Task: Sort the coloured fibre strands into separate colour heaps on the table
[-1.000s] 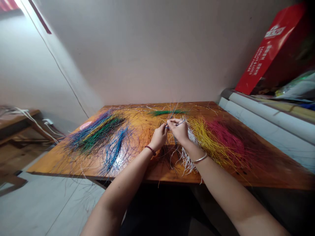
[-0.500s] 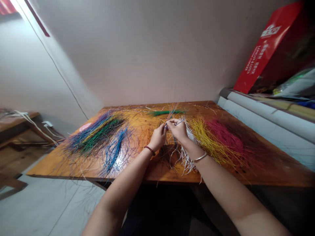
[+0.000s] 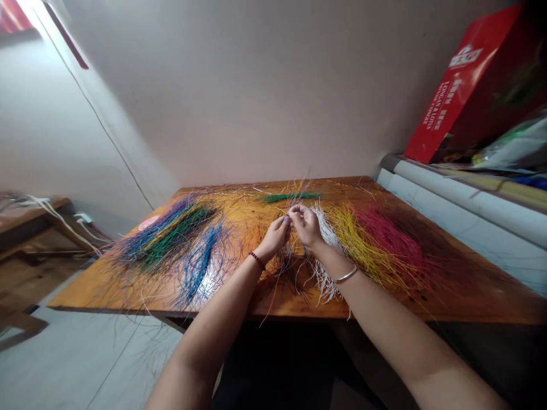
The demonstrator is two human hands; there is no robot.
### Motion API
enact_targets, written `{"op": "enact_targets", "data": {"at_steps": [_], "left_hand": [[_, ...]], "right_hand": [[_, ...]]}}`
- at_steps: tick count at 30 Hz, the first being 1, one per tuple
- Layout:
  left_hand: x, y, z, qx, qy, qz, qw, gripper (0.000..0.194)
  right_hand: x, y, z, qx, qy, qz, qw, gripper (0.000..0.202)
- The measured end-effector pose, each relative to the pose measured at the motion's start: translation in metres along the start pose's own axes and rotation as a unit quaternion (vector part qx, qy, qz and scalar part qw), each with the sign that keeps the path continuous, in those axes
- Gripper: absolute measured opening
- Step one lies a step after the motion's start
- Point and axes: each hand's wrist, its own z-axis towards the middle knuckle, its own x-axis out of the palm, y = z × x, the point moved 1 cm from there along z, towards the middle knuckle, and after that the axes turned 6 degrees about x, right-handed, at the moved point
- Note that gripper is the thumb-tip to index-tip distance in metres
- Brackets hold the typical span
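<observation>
My left hand (image 3: 277, 234) is closed in a pinch around a small bundle of thin wires (image 3: 298, 192), whose loose ends fan out above the fingers. Right against it, my right hand (image 3: 306, 223) pinches the same bundle with thumb and fingertips. The exact crossing of the wires between the fingertips is too small to make out. Behind the hands lies a short green bundle (image 3: 288, 197). White wires (image 3: 327, 228) spread just right of my right wrist, and orange ones (image 3: 255, 234) lie beside my left hand.
On the wooden table (image 3: 98, 285), a blue bundle (image 3: 204, 262) and a green bundle (image 3: 182, 230) lie left. Yellow wires (image 3: 363, 245) and magenta wires (image 3: 393, 236) fan out right. A red box (image 3: 459, 85) stands beyond the right edge; a wall (image 3: 273, 102) rises behind.
My right hand's fingers have curled in closer to the left. The blue wire that stuck out past the right fingers no longer shows there, and the held wire ends have shifted.
</observation>
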Motion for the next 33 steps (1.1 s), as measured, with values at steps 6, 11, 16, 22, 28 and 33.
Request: {"op": "enact_targets", "data": {"at_steps": [6,11,16,22,28,33], "left_hand": [[0.0,0.001,0.001,-0.013,-0.002,-0.046,0.999,0.038],[-0.004,0.004,0.002,-0.016,-0.017,-0.072,0.997,0.036],[-0.005,0.001,0.0,-0.027,-0.012,-0.093,0.995,0.036],[-0.003,-0.002,-0.002,-0.04,0.006,-0.127,0.991,0.036],[-0.002,-0.002,-0.003,-0.03,0.003,-0.147,0.989,0.037],[-0.001,-0.003,-0.002,-0.02,-0.011,-0.154,0.988,0.036]], "right_hand": [[0.002,0.01,-0.006,0.046,0.055,0.119,0.99,0.013],[0.0,0.016,-0.005,0.051,0.02,0.15,0.987,0.022],[-0.001,0.005,0.002,0.041,-0.037,0.111,0.992,0.023],[-0.002,-0.009,0.009,0.074,-0.071,0.082,0.991,0.021],[-0.004,-0.008,0.011,0.074,-0.072,0.046,0.994,0.022],[-0.004,-0.008,0.01,0.036,-0.055,0.017,0.998,0.017]]}}
